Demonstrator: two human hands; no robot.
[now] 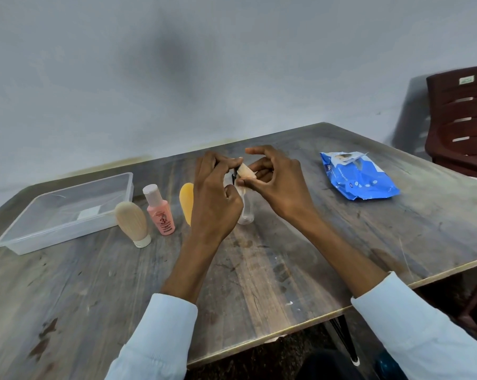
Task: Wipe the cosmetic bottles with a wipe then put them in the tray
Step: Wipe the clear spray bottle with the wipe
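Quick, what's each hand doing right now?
Left hand: grips the clear bottle, fingers curled round its upper part.
Right hand: pinches a wipe against the bottle's top.

Between the fingers [248, 171] of both hands sits a small bottle [245, 212], standing on the table [259, 283]. Left of the fingers stand three more bottles [160, 209] (the tray [64, 215] lies further left); the wipes pack [358, 175] lies right.
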